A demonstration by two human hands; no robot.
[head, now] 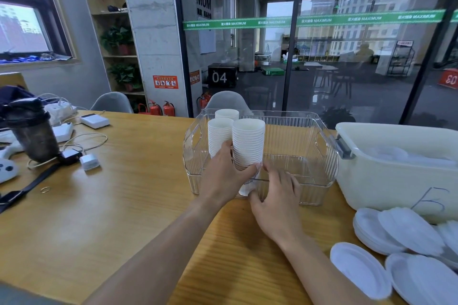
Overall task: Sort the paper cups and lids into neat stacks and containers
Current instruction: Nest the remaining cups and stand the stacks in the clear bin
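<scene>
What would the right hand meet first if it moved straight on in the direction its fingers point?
Most likely the cup stack held by the left hand. The right hand points up and left over the clear bin's near wall, fingertips almost at the stack's base. Depth is unclear.

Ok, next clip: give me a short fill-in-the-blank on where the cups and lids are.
1. The cup stacks stand inside the ___ plastic basket.
2. The basket holds ___ stacks of cups.
3. The left hand holds the ___ cup stack.
4. The loose white lids lie on the ___.

Missing words: clear; three; nearest; table
</scene>
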